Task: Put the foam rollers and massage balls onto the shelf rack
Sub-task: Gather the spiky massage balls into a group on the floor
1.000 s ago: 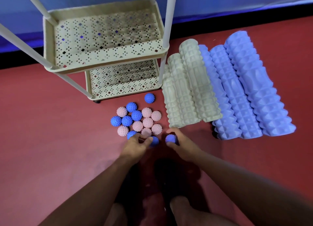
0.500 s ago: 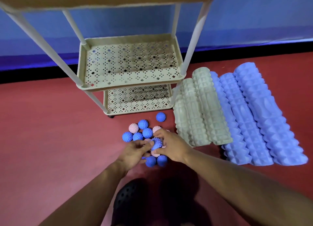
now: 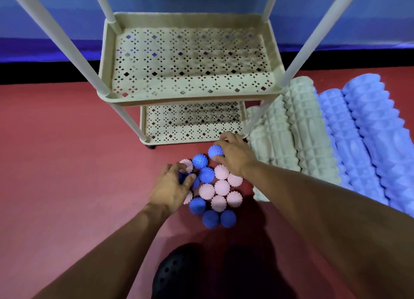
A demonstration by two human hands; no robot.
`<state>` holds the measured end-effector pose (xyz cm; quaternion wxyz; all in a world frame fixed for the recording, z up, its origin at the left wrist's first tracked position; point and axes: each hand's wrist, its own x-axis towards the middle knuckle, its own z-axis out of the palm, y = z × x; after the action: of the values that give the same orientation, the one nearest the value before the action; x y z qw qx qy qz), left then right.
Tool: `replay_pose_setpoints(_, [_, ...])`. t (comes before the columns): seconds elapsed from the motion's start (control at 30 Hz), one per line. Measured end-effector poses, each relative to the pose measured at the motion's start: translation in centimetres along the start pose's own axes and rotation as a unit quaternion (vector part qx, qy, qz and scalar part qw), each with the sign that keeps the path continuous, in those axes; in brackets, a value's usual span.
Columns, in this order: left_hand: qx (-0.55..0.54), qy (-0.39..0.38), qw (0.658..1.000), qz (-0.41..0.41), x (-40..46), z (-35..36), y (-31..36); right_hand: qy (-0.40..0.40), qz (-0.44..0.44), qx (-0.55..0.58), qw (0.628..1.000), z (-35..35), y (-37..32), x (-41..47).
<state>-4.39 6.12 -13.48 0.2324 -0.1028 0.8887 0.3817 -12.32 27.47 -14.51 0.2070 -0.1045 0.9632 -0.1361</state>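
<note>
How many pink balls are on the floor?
8 pink balls: six clustered on the floor between the arms, one under the left hand's fingertips, one half hidden at its right edge. Others may lie under the hands.

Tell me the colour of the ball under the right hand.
Blue, with small nubs: the ball under the right hand, head view.

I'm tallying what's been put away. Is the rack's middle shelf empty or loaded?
Empty. The middle shelf shows only bare perforated tray; the massage balls lie on the floor.

Hands (image 3: 201,175) on spiky balls (image 3: 220,192) below rack (image 3: 190,97)
</note>
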Motion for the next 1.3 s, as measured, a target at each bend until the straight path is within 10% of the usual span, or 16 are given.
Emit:
replay_pose_setpoints(0.8, [0.031,0.008,0.999,0.009,0.3,-1.0,-0.5,-0.005,0.013,-0.059,0.998,1.5,0.0,-2.6])
replay_pose_setpoints(1.3, [0.317,0.024,0.936,0.151,-11.1,-12.1,11.1,0.043,-0.071,-0.079,0.993,-13.2,-4.4,-15.5])
